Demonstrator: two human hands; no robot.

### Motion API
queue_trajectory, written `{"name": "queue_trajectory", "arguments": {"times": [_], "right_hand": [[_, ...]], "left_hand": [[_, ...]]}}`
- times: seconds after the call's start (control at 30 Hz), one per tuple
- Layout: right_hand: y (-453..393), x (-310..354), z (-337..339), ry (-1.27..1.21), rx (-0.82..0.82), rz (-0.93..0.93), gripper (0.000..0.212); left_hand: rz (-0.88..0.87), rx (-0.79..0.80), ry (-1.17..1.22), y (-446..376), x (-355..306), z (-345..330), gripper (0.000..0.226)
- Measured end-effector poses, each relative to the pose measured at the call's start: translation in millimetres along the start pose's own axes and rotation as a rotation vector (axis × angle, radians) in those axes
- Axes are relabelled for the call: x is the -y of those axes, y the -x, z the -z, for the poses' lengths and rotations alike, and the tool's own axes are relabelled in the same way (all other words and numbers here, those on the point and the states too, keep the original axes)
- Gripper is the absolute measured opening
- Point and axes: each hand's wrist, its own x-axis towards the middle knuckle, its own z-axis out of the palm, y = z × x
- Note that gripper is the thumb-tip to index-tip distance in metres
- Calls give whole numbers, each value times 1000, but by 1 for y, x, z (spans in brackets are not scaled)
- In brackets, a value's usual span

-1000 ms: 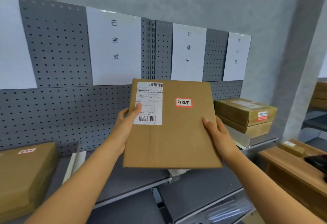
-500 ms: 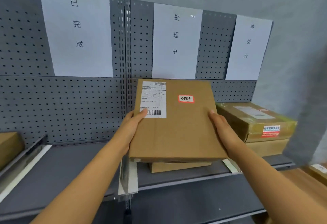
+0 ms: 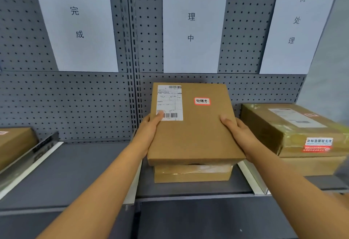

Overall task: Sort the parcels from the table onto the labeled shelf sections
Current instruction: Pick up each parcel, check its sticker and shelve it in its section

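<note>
Holding a flat brown cardboard parcel [image 3: 194,125] by its two side edges, the left hand [image 3: 149,131] and right hand [image 3: 238,133] both grip it with thumbs on top and fingers hidden beneath. Its red-bordered sticker [image 3: 202,101] reads 处理中, matching the white paper sign [image 3: 192,23] at 12 o'clock above it. The parcel hovers over, or just touches, a smaller taped cardboard box [image 3: 192,173] already lying on the grey metal shelf [image 3: 75,172]; which one, I cannot tell. The step in hand looks like placement in the middle section. Next, I judge, the parcel needs lowering squarely onto that box before both hands let go. At 3 o'clock sits a stack of tape-wrapped boxes [image 3: 294,131].
</note>
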Motion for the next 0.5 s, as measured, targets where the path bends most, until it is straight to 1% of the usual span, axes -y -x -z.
{"name": "queue_trajectory", "arguments": {"times": [0.13, 0.27, 0.37, 0.5], "right_hand": [[-13, -5, 4, 10, 14, -1, 50], [-27, -5, 6, 40, 48, -13, 53], [-39, -8, 8, 55, 70, -44, 56], [-52, -7, 8, 97, 110, -120, 55]], "left_hand": [[16, -30, -32, -7, 2, -4, 39], [84, -37, -99, -17, 2, -3, 46], [151, -16, -93, -23, 1, -3, 35], [226, 14, -65, -31, 2, -1, 31]]}}
